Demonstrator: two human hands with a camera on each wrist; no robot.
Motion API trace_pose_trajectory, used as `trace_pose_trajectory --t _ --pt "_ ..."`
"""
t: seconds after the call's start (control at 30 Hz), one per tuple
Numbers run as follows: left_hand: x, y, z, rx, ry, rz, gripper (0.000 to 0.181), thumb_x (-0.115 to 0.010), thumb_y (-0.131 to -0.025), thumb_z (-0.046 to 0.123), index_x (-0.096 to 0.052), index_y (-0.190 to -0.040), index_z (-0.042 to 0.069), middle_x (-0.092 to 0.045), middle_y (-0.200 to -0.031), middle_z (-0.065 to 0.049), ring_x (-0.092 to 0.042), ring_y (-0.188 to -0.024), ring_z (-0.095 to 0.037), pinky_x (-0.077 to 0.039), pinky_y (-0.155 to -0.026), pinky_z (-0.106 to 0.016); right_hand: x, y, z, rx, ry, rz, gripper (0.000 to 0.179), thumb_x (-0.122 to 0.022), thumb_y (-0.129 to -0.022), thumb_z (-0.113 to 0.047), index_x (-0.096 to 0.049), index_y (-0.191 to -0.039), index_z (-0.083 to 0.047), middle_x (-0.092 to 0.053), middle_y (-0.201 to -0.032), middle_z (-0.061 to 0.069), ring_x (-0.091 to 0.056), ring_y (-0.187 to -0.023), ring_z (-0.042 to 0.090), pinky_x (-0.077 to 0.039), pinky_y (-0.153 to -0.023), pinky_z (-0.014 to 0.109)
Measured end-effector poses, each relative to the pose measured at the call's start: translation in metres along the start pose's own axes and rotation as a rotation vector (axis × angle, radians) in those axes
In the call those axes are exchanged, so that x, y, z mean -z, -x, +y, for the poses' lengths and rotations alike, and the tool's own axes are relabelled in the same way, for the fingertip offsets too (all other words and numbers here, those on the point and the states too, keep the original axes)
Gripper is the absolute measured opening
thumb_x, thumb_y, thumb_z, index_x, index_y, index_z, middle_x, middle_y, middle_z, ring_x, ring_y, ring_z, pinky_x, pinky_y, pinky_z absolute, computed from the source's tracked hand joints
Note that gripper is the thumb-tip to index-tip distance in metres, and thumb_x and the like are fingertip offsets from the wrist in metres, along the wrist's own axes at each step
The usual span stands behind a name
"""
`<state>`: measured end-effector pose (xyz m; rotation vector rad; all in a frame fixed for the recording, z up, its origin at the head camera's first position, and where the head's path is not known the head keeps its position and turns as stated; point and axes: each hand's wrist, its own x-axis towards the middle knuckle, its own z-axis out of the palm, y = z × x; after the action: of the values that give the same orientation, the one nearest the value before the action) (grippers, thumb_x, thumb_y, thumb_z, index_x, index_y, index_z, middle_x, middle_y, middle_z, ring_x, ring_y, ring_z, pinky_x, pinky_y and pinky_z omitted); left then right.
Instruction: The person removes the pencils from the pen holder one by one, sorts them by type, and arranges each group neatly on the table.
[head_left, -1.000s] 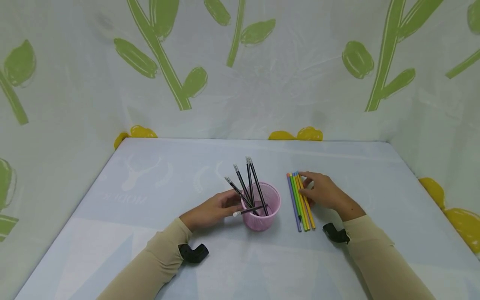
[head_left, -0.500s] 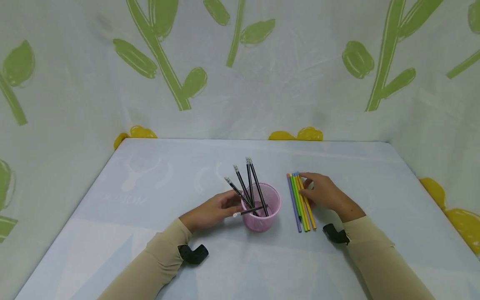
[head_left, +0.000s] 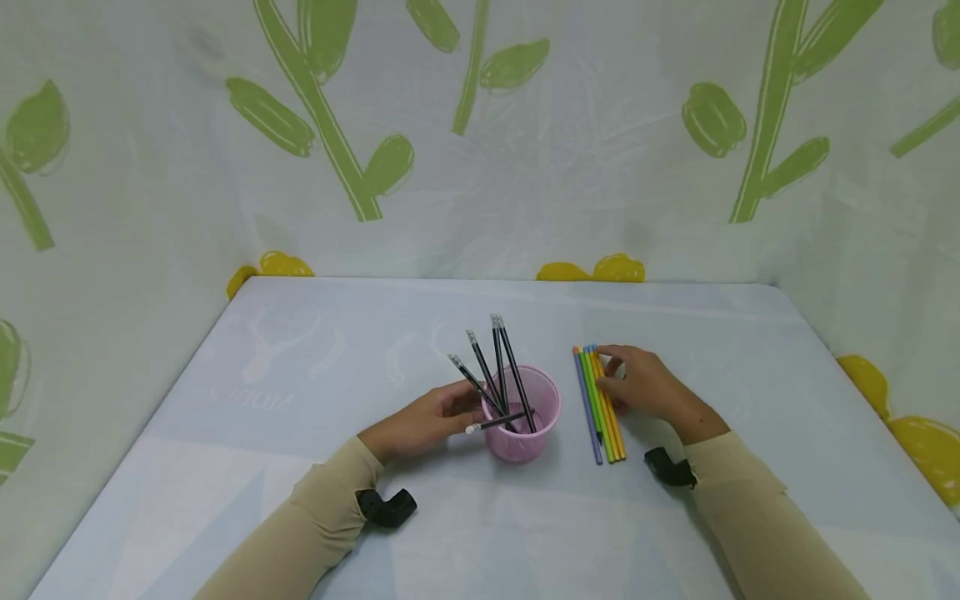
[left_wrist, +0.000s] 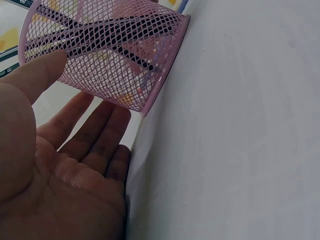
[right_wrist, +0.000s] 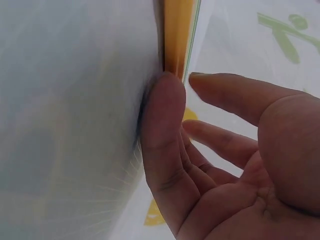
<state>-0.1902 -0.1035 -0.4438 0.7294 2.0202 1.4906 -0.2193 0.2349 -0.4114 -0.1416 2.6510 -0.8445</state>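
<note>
A pink mesh pencil cup (head_left: 521, 450) stands upright on the table, holding several black pencils (head_left: 513, 354) with erasers up; one lies low across its rim. My left hand (head_left: 420, 423) is at the cup's left side, thumb and fingertips right at the wall. In the left wrist view the thumb overlaps the mesh (left_wrist: 105, 60) and the palm stays apart from it. To the right, several coloured pencils (head_left: 592, 400) lie side by side in a row. My right hand (head_left: 643, 385) touches the row's right edge with its fingertips, beside an orange-yellow pencil (right_wrist: 177, 35).
The pale table (head_left: 337, 358) has faint printed patterns. Behind it rises a white wall (head_left: 600, 167) with green leaves and yellow shapes. Black wrist devices sit at the left cuff (head_left: 386, 508) and the right cuff (head_left: 670, 468).
The yellow pencils at the row's right edge have shifted slightly left, closer against the others, with my right hand beside them. My left hand and the cup have hardly moved.
</note>
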Motion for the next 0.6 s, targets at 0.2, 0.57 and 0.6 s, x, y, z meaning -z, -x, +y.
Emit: trace_pose_trajectory --t 0.2,0.57,0.6 --pt "0.0 0.0 0.001 0.012 -0.008 0.008 0.038 -0.057 -0.103 0.024 -0.052 -0.137 0.009 -0.061 -0.136 -0.009 -0.055 -0.129 -0.024 -0.05 -0.096 -0.03 0.0 0.008 -0.012 0.09 0.067 0.129 0.052 -0.061 -0.099 -0.022 -0.047 -0.147 -0.008 -0.061 -0.119 0.018 -0.06 -0.082 0.021 -0.055 -0.067 0.028" --pt "-0.001 0.0 -0.001 0.012 0.006 -0.001 0.042 -0.058 -0.103 0.023 -0.05 -0.141 0.009 -0.058 -0.142 -0.01 -0.051 -0.136 -0.026 -0.049 -0.097 -0.028 -0.014 0.031 -0.045 0.388 -0.094 0.22 0.042 -0.06 -0.101 -0.027 -0.055 -0.14 -0.013 -0.063 -0.126 0.01 -0.059 -0.114 0.024 -0.055 -0.096 0.048" --pt "-0.001 0.0 -0.002 0.007 0.011 -0.003 0.042 -0.058 -0.103 0.023 -0.05 -0.141 0.008 -0.058 -0.142 -0.011 -0.051 -0.136 -0.026 -0.049 -0.098 -0.027 -0.015 0.033 -0.047 0.408 -0.108 0.214 0.042 -0.059 -0.102 -0.028 -0.055 -0.141 -0.014 -0.062 -0.128 0.01 -0.059 -0.116 0.024 -0.055 -0.097 0.049"
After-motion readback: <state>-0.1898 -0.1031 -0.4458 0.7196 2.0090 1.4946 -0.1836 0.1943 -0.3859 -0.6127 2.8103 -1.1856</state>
